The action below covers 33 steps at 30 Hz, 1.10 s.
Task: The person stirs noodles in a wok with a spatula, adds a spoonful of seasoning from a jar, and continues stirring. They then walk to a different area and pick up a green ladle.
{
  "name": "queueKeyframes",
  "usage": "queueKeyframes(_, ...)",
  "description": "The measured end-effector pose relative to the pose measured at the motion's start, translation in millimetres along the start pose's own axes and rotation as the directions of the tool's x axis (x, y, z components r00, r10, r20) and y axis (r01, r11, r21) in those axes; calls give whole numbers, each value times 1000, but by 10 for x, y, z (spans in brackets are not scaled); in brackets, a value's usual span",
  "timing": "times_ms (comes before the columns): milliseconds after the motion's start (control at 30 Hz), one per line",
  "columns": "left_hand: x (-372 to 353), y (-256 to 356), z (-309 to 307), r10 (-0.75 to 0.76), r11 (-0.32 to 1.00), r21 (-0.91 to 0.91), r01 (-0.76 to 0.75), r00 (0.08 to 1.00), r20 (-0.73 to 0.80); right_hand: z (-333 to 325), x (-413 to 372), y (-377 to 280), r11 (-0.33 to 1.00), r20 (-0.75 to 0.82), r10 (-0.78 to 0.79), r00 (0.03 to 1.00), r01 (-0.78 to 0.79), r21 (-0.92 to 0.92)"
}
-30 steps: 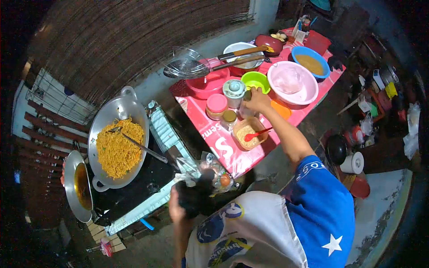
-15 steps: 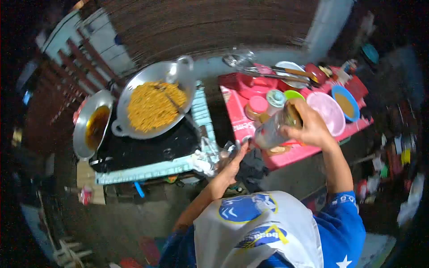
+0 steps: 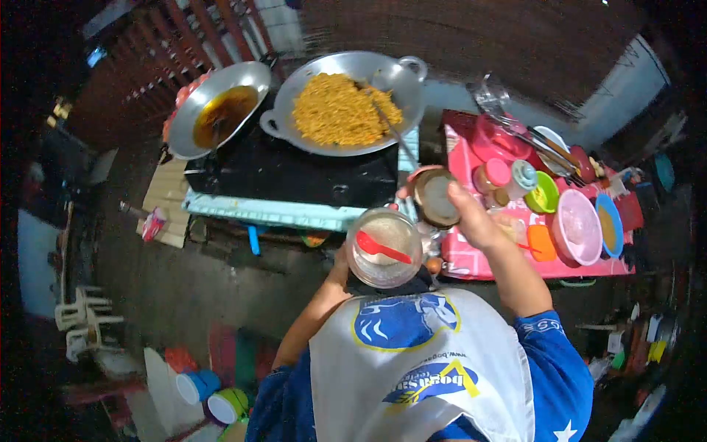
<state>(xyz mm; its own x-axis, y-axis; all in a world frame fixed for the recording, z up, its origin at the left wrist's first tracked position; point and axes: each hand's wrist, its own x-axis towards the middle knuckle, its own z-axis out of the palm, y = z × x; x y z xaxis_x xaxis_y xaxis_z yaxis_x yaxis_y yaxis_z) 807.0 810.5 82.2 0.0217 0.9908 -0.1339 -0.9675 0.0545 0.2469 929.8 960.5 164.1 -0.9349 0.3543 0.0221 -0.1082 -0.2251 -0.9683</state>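
Note:
My left hand (image 3: 340,271) is closed round a clear jar (image 3: 384,278), held in front of the apron and seen from above with its mouth uncovered. White grains (image 3: 401,234) lie inside, and a small red plastic spoon (image 3: 383,247) rests across them. Most of the left fingers are hidden behind the jar. Just up and to the right, my right hand (image 3: 475,219) grips a round, dull brownish lid (image 3: 436,197) by its edge, apart from the jar.
Ahead, a large wok (image 3: 346,147) of yellow-orange food stands on the black stove (image 3: 294,177), a spatula (image 3: 387,121) in it. Left of it is a pan (image 3: 180,136) of brown oil. The pink-covered table (image 3: 471,254) at right bears jars, bowls and an orange lid (image 3: 541,243).
The jar has passed to my left hand and now faces up with its mouth open. My right hand has come away with the lid. The view has swung left.

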Motion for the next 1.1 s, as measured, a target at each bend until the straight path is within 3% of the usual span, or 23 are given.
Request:
queueKeyframes(33, -122, 75, -31, 138, 953, 270, -136, 990, 12, 82, 88, 176, 995, 50, 52, 997, -56, 85)
queueKeyframes(67, -239, 137, -58, 262, 817, 519, -253, 963, 58, 180, 158, 355, 980, 104, 100, 990, -116, 162)
queueKeyframes(100, -408, 178, -14, 363, 746, 604, -281, 932, -13, 275, 245, 573, 997, 19, 76, 997, -76, 18)
queueKeyframes(133, -473, 255, -85, 382, 744, 603, -289, 924, -27, 379, 292, 672, 982, 28, 188, 982, -188, -9)
queueKeyframes(167, -513, 345, -187, 252, 924, 328, -194, 957, -142, 466, 392, 782, 992, 14, 103, 995, -102, -73)
queueKeyframes(200, -562, 438, -249, 88, 996, 9, -88, 975, -202, 527, 492, 924, 991, 2, 15, 1000, -15, -137)
queueKeyframes(233, -642, 534, -201, 85, 995, -37, -94, 977, -195, 542, 601, 1016, 941, -30, -70, 997, 56, -333)
queueKeyframes(267, -631, 607, -292, 89, 994, -40, -100, 975, -203, 525, 645, 1037, 943, -25, -63, 998, 52, -328)
queueKeyframes(333, -527, 736, -526, 220, 971, 101, -218, 975, -16, 710, 753, 511, 764, -36, -312, 949, 228, -603)
queueKeyframes(400, -576, 926, -280, 243, 946, 213, -243, 970, 28, 746, 812, 49, 654, -37, -528, 849, 379, -655)
queueKeyframes(433, -600, 1000, -229, 259, 948, 181, -262, 965, 43, 780, 860, -207, 500, 177, -544, 820, 486, -717)
queueKeyframes(467, -618, 1062, -216, 273, 949, 148, -279, 960, 57, 844, 892, -431, 335, 383, -515, 767, 591, -733)
queueKeyframes(500, -632, 1133, -226, 277, 943, 174, -285, 959, 68, 1016, 941, -562, 168, 461, -455, 762, 582, -796)
queueKeyframes(533, -639, 1210, -164, 280, 939, 185, -291, 957, 80, 1122, 1009, -607, 162, 462, -457, 760, 582, -797)
queueKeyframes(600, -712, 1418, -188, 264, 909, 306, -283, 959, 102, 1275, 1167, -656, -54, 595, -204, 777, 598, -800)
queueKeyframes(667, -720, 1506, -357, 315, 893, 311, -325, 945, 86, 1371, 1301, -648, -67, 590, -160, 791, 587, -806)
queueKeyframes(733, -750, 1602, -423, 366, 875, 314, -368, 928, 68, 1449, 1424, -638, -225, 640, -34, 767, 619, -753)
queueKeyframes(867, -868, 1825, -391, 444, 817, 378, -436, 893, 70, 1522, 1506, -657, -159, 575, -150, 805, 554, -817)
queueKeyframes(933, -937, 1934, -371, 469, 791, 415, -448, 881, 59, 1539, 1482, -653, 45, 448, -279, 849, 478, -877)
queueKeyframes(967, -967, 1986, -358, 520, 730, 486, -481, 852, 63, 1597, 1474, -679, 147, 366, -238, 900, 406, -902)
queueKeyframes(1000, -989, 2035, -347, 566, 663, 552, -506, 821, 73, 1594, 1508, -655, 142, 365, -238, 900, 404, -904)
queueKeyframes(1067, -1017, 2097, -336, 592, 648, 553, -523, 803, 65, 1541, 1585, -565, 415, 291, -259, 921, 378, -828)
queueKeyframes(1100, -1030, 2126, -329, 622, 632, 557, -539, 781, 50, 1563, 1614, -546, 426, 278, -284, 918, 381, -820)
